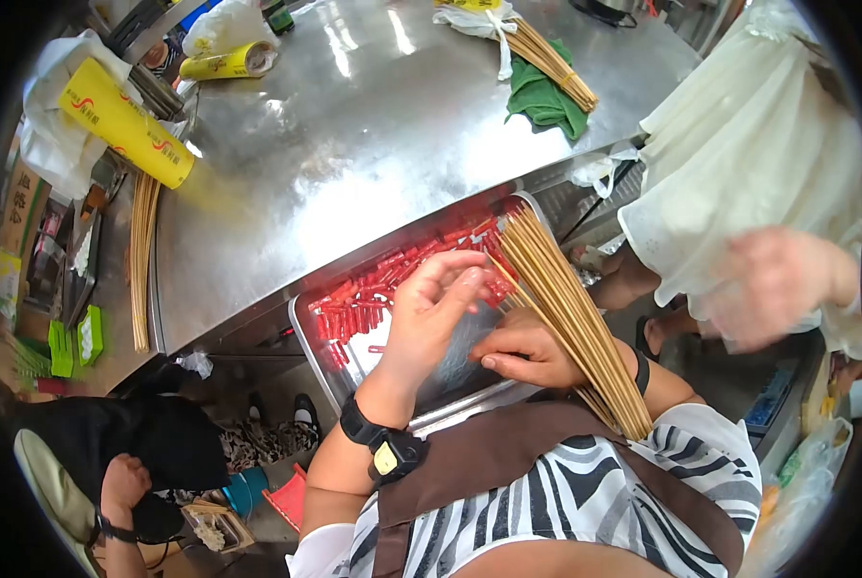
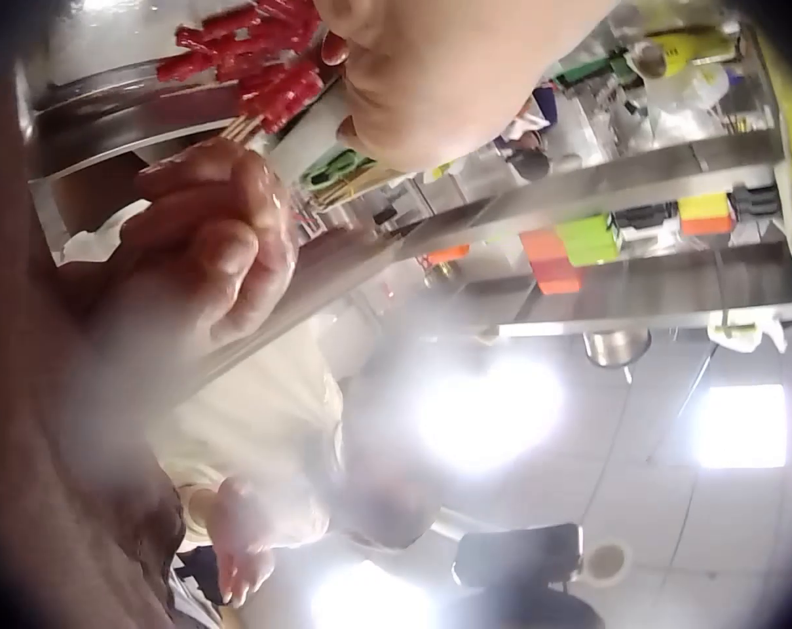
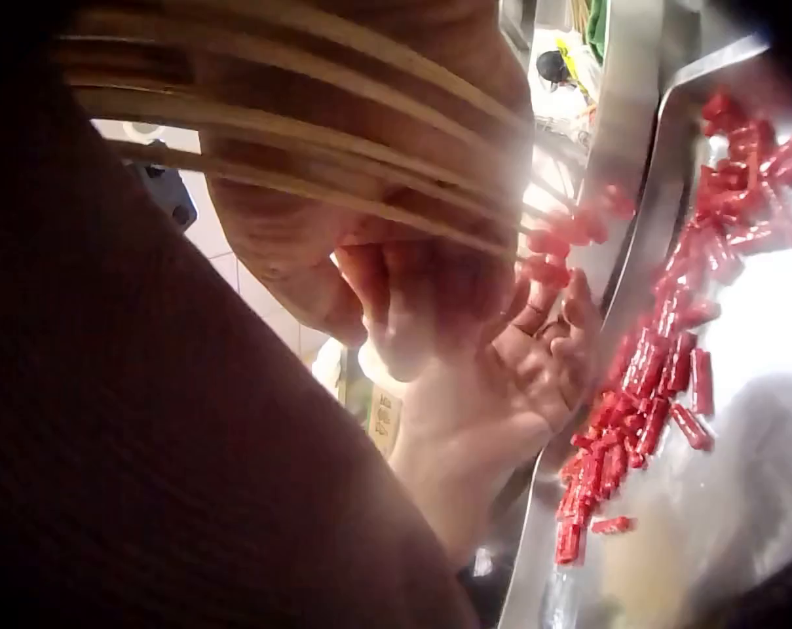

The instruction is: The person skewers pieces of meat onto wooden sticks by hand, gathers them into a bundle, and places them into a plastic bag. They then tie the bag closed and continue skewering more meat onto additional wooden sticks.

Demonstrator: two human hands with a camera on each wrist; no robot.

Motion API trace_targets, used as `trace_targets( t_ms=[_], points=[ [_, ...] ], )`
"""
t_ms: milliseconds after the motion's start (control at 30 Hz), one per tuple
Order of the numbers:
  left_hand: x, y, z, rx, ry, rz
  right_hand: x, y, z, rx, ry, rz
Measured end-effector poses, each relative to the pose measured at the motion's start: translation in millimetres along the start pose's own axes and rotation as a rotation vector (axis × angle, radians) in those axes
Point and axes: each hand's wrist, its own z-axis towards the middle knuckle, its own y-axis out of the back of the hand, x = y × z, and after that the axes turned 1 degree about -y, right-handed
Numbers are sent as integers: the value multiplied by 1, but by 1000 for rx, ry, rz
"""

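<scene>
My right hand (image 1: 530,349) grips bamboo skewers (image 1: 571,318), a long bundle slanting back over my wrist toward my apron. Skewers cross that hand (image 3: 396,210) in the right wrist view, and red pieces (image 3: 560,240) sit at their far tips. Just left of the tips, my left hand (image 1: 431,313) is raised with bent fingers. Its thumb and fingertips pinch a small red piece (image 2: 333,50) in the left wrist view. Below both hands, a metal tray (image 1: 330,380) contains many short, shiny red pieces (image 1: 359,313), heaped along its far side.
A steel table (image 1: 354,193) lies beyond the tray. More skewers (image 1: 551,67) lie on a green cloth (image 1: 547,96) at its far edge, others (image 1: 142,260) at left near yellow film rolls (image 1: 128,120). A person in a pale dress (image 1: 749,164) stands right, another person's arm (image 1: 121,501) shows lower left.
</scene>
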Motion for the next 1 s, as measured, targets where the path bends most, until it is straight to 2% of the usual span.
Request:
trace_targets(
  t_ms=[133,200,267,367,400,467,533,567,633,667,733,767,833,900,1000],
  points=[
    [0,-10,9,12,61,-81,3,-1,2,45,-77,-69],
    [2,-8,9,16,55,-172,4,2,-1,-63,-26,-249],
    [4,4,2,34,62,-188,-1,4,-8,-35,-309,167],
    [3,20,-9,90,27,-107,7,5,-8,-240,-455,501],
    [5,24,-13,100,17,-87,8,4,-10,-233,-419,578],
    [8,32,-21,107,68,-60,10,10,-7,18,-294,478],
    [11,40,-35,32,103,65,10,-2,-7,14,-259,464],
    [11,49,-46,15,105,71,10,-2,-7,-21,-309,453],
    [15,78,-77,65,-5,1021,6,-3,-9,-78,-376,465],
    [22,92,-92,63,-1,1024,5,-4,-8,-76,-374,469],
    [40,111,-121,304,-113,1572,5,-5,-7,-101,-374,479],
    [48,110,-129,304,-111,1571,4,-8,-7,-86,-386,509],
    [59,109,-140,417,-100,1588,6,-10,-4,-51,-375,503],
    [67,109,-140,412,-90,1592,6,-8,-3,-2,-356,495],
    [65,105,-127,405,-66,1600,7,-7,-6,-80,-382,551]
  ],
)
